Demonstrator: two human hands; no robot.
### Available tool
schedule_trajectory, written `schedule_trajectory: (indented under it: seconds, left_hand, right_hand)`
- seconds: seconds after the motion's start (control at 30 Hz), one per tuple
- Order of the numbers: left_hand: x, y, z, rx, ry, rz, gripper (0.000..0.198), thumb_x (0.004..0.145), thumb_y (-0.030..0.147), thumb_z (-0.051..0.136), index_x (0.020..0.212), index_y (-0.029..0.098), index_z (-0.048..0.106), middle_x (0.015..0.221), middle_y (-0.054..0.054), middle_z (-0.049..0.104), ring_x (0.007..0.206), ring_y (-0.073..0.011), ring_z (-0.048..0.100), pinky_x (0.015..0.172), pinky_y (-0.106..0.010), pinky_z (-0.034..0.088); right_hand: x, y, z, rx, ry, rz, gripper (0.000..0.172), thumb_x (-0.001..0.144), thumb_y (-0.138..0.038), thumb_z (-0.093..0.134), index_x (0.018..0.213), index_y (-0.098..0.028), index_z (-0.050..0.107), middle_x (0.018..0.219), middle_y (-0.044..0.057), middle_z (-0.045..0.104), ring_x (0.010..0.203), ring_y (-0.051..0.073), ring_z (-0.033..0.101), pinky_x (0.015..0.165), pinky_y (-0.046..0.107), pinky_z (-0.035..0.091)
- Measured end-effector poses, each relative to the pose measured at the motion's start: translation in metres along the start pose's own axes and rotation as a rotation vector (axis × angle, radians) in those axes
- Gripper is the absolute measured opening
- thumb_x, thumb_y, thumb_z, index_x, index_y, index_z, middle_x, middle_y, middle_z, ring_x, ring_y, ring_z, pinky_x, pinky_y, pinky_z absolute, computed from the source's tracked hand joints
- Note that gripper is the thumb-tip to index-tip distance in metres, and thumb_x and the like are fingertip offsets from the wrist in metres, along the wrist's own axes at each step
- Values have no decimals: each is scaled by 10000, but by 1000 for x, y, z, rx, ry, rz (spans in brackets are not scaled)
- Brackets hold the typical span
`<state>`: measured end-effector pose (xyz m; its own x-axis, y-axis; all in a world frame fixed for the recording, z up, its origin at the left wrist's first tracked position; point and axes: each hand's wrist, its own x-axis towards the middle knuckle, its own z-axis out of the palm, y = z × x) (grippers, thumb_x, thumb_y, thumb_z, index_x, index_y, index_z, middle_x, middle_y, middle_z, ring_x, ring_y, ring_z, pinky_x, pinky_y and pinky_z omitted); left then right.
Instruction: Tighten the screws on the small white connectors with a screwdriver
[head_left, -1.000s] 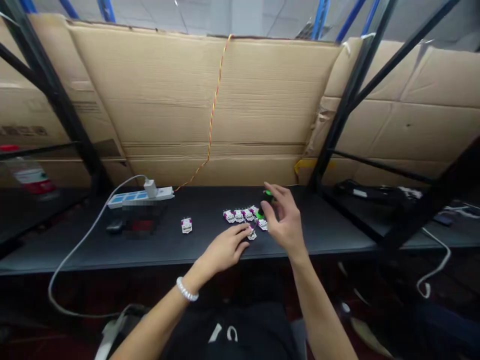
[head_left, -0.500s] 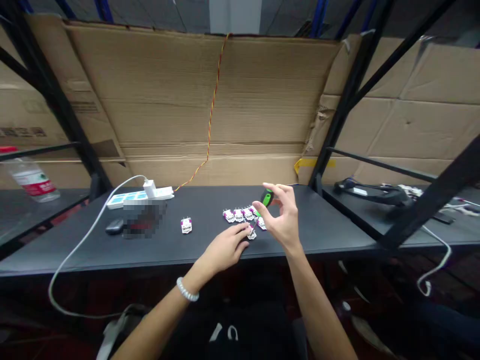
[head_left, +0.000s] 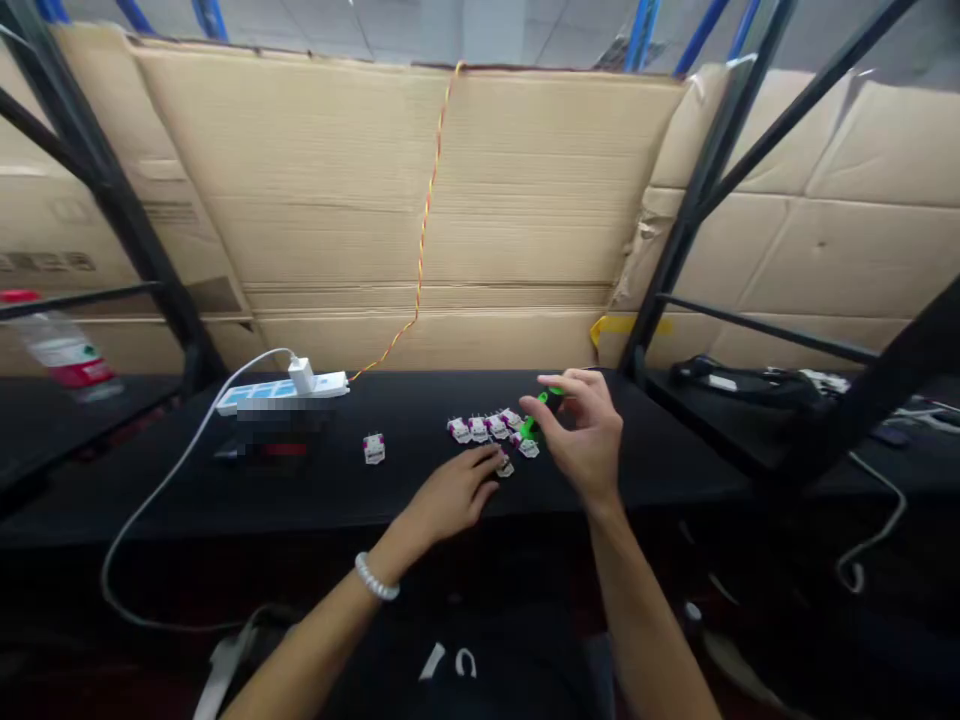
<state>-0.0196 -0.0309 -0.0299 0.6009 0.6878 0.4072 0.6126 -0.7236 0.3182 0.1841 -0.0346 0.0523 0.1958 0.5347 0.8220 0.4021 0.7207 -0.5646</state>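
My right hand (head_left: 586,432) pinches a green and black screwdriver (head_left: 552,400) by its handle. The screwdriver leans down to the left, and its thin tip is too small to make out. My left hand (head_left: 450,494) rests on the black table, with its fingertips closed on a small white part (head_left: 506,467), partly hidden under them. Just beyond the fingers lies a close row of several small white and purple parts (head_left: 478,430). One more white and purple part (head_left: 528,445) sits below the screwdriver. Another lone part (head_left: 373,448) lies apart to the left.
At the back left stands a white power strip (head_left: 262,391) with a plugged-in charger (head_left: 301,375); its white cable (head_left: 154,495) loops over the front edge. A blurred-out object lies before it. Cardboard (head_left: 525,200) backs the table, and black posts (head_left: 679,230) frame both sides.
My right hand and the screwdriver have shifted slightly right, and the handle has tipped further over. My left hand stays almost in place. The picture is brighter.
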Motion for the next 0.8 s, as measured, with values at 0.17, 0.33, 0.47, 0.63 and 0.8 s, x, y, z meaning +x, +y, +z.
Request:
schedule_trajectory:
  seconds: [0.17, 0.33, 0.47, 0.63, 0.8]
  left_hand:
    - [0, -2, 2, 5, 15, 7, 434, 1045, 241, 560, 1476, 213, 611, 1561, -108, 594, 1418, -269, 597, 1225, -443, 487]
    - [-1, -2, 2, 1, 25, 15, 428, 1041, 236, 562, 1465, 221, 621, 1549, -105, 605, 1417, -267, 596, 1219, -435, 493]
    - [-1, -2, 2, -2, 26, 20, 428, 1042, 237, 557, 1465, 203, 620, 1547, -115, 606, 1404, -269, 606, 1216, -440, 495]
    - [0, -2, 2, 11, 21, 15, 435, 1040, 233, 562, 1471, 205, 614, 1546, -112, 606, 1416, -268, 596, 1224, -439, 487]
    - [0, -1, 2, 4, 22, 21, 429, 1045, 232, 549, 1468, 207, 617, 1550, -117, 602, 1415, -272, 597, 1216, -452, 495]
  right_hand:
    - [-1, -3, -4, 138, -181, 10, 339, 1044, -288, 576, 1368, -277, 679, 1299, 95, 678, 1195, 254, 675, 1047, 446, 569]
    - [-2, -4, 4, -48, -16, -36, 288, 871, -347, 837, 1136, -259, 768, 1160, 79, 618, 1005, 238, 653, 859, 385, 583]
    - [-2, 1, 6, 55, -90, -27, 321, 1026, -296, 614, 1337, -261, 687, 1233, 90, 686, 1110, 254, 669, 972, 424, 557]
    - [-2, 0, 3, 23, -137, -88, 321, 1013, -350, 615, 1308, -243, 685, 1264, 109, 634, 1130, 268, 641, 956, 425, 555]
    - [-3, 0, 6, 11, -44, -41, 249, 983, -333, 690, 1213, -247, 733, 1158, 80, 641, 974, 229, 650, 874, 388, 557]
